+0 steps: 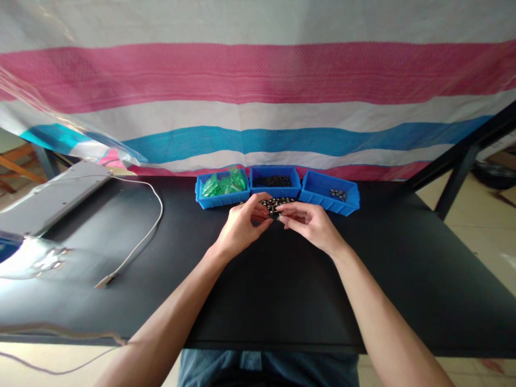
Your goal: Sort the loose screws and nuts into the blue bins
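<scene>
My left hand [241, 224] is at the near side of a pile of small shiny metal parts [277, 203] on the black table. Its thumb and fingertips are curled close together, and whatever they pinch is too small to make out. Facing it, my right hand [312, 224] has thumb and forefinger nearly together at the pile's right side. Any part between those fingertips is also too small to name. The fingers of both hands hide some of the pile.
Behind the hands stand a blue bin [222, 202] with green plastic bags [226, 185], a blue bin [275, 191] of small dark parts, and a blue bin [328, 201] with several metal parts. A white cable [159, 215] and a grey panel [60, 193] lie left.
</scene>
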Motion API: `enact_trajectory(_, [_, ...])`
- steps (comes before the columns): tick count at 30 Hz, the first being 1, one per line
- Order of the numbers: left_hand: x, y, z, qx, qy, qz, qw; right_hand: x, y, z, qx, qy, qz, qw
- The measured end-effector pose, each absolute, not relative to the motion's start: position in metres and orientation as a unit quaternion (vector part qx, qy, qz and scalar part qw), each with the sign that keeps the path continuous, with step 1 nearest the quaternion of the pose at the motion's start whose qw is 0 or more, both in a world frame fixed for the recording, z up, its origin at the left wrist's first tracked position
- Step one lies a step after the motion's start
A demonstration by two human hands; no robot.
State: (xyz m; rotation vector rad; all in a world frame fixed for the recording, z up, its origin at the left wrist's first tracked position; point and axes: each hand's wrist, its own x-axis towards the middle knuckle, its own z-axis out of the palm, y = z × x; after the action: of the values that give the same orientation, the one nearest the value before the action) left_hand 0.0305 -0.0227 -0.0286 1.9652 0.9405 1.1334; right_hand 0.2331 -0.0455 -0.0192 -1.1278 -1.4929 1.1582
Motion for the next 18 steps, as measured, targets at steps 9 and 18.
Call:
enact_trajectory(9, [0.0303, -0.0213, -0.0248, 0.737, 0.381, 0.46, 0.315, 0.2359, -0.0459, -0.017, -0.457, -0.608, 0.464, 0.453])
enact_trajectory(18, [0.0291, -0.0199, -0.0232, 0.795, 0.371, 0.428, 0.217, 0.236, -0.0451, -0.0175, -0.45, -0.61, 0.467, 0.457])
